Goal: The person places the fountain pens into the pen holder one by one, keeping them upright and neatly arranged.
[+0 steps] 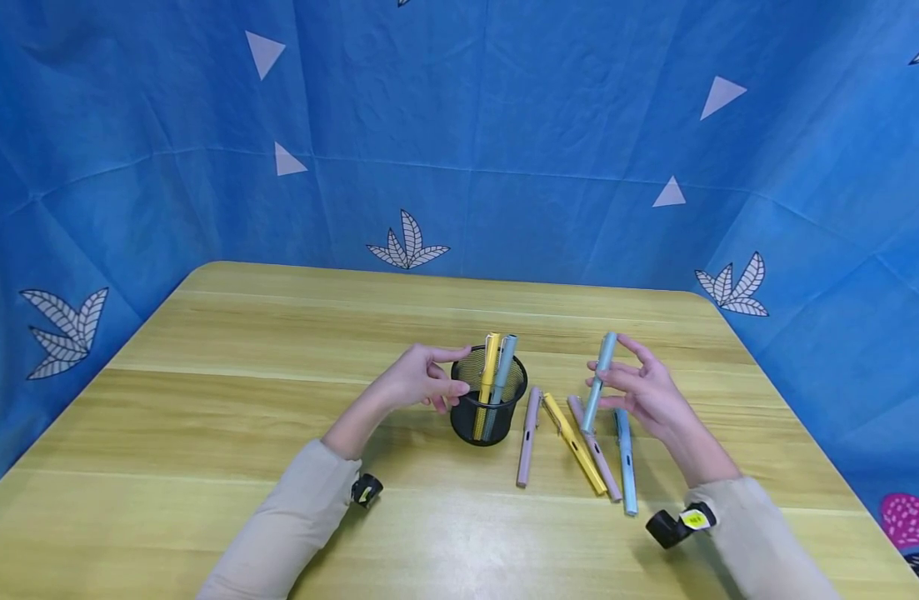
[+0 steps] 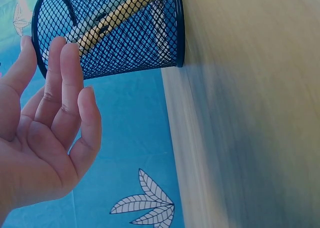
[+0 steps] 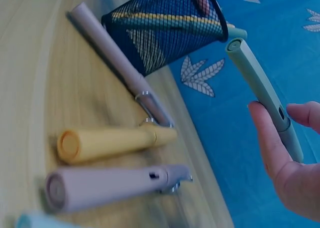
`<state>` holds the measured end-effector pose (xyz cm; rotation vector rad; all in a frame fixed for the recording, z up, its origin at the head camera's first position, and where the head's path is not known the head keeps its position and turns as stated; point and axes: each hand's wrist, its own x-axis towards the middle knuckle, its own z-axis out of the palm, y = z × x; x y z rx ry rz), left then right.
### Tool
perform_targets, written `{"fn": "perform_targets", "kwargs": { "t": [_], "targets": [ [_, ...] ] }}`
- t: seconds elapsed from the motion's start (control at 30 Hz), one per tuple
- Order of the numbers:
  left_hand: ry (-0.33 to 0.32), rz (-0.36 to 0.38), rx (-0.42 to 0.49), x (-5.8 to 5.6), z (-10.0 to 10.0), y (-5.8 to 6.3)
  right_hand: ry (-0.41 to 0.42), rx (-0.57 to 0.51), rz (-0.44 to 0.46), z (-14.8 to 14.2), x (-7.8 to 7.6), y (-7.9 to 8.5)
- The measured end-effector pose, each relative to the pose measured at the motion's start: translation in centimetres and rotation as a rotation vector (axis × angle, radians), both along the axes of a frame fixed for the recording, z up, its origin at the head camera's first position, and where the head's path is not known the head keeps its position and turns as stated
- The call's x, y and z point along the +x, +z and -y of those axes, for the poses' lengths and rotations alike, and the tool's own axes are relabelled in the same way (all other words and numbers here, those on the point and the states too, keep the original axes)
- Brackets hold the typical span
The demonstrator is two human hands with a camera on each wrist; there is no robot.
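A black mesh pen cup (image 1: 508, 412) stands upright on the table. Inside it lean a yellow pen (image 1: 490, 367) and a blue pen (image 1: 506, 367), their capped ends above the rim. My left hand (image 1: 420, 380) touches the cup's left side at the rim with thumb and fingers extended. To the right, my right hand (image 1: 646, 392) pinches a light blue pen (image 1: 601, 379) between thumb and fingers. That pen is raised and tilted, its lower end overlapping a lavender pen (image 1: 607, 472) in the head view. The right wrist view shows the held pen (image 3: 257, 77) apart from the cup.
Right of the cup, another lavender pen (image 1: 529, 437), a yellow pen (image 1: 576, 446) and a light blue pen (image 1: 627, 467) lie on the wooden table (image 1: 242, 375). Blue patterned cloth (image 1: 504, 125) hangs behind the table. Each sleeve carries a small black wrist camera (image 1: 680, 525).
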<state>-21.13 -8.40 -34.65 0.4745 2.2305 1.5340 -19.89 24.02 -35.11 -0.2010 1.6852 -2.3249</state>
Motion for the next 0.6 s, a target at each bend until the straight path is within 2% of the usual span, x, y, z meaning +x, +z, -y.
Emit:
{"fn": "perform_targets", "kwargs": {
  "t": [0.6],
  "targets": [
    [-0.001,-0.011,-0.011,0.1,0.0,0.0,-0.030,-0.005,0.002,3.8,-0.9,1.6]
  ]
}}
